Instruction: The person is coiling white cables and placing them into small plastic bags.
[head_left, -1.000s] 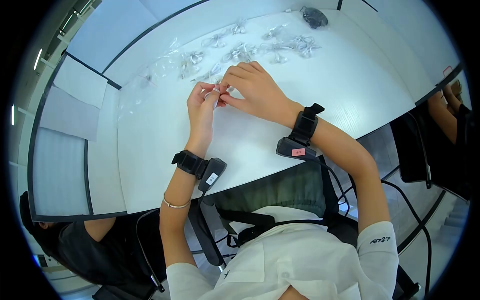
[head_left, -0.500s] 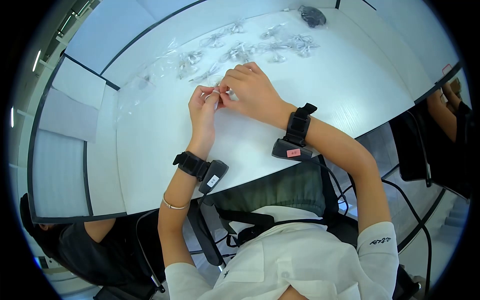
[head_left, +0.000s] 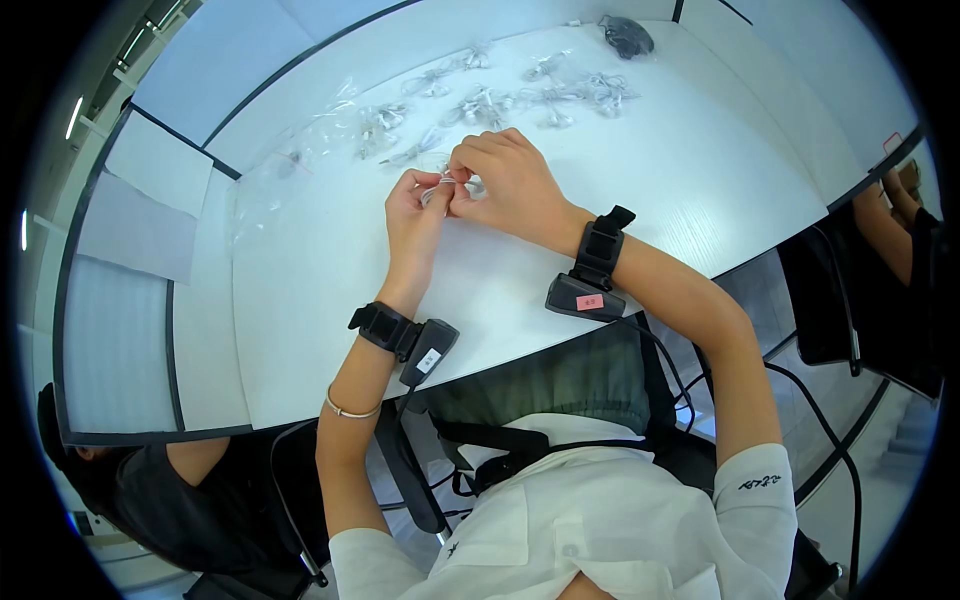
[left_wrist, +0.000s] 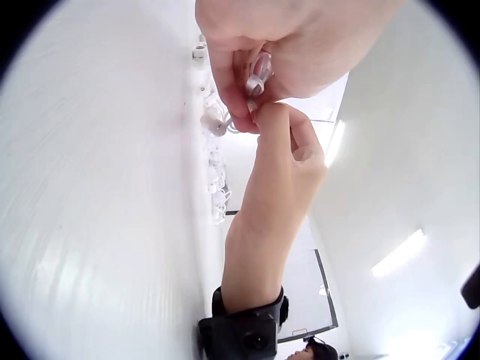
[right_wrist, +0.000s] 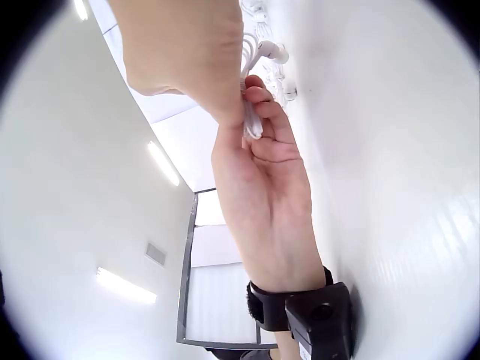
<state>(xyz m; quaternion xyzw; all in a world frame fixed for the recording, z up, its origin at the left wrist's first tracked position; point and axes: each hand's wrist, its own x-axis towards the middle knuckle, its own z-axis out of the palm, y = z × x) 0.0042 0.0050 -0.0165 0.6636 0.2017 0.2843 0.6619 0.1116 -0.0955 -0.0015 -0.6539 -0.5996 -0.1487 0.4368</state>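
Note:
A coiled white cable [right_wrist: 253,124] is gathered between the two hands, close above the table. My left hand [head_left: 410,215] grips the bundle, its fingers curled round the loops. My right hand [head_left: 515,185] comes in from the other side and pinches the cable with thumb and index finger, right at the left hand's fingertips. In the right wrist view, thin loops and a white plug-like end [right_wrist: 274,52] stick out beyond the fingers. From the left wrist, a looped end [left_wrist: 259,75] shows inside the left palm. The fingers hide the bundle's middle.
Several bundled white cables [head_left: 482,103] lie across the back of the white table [head_left: 330,330]. Clear plastic bags [head_left: 290,165] are at the back left, and a dark bagged object [head_left: 628,36] sits in the far right corner. Low panels [head_left: 790,90] border the table.
Both hands have shifted slightly to the right, staying together. More of the white cable loops now shows between the fingers, and some cable shows beside the right hand's fingers.

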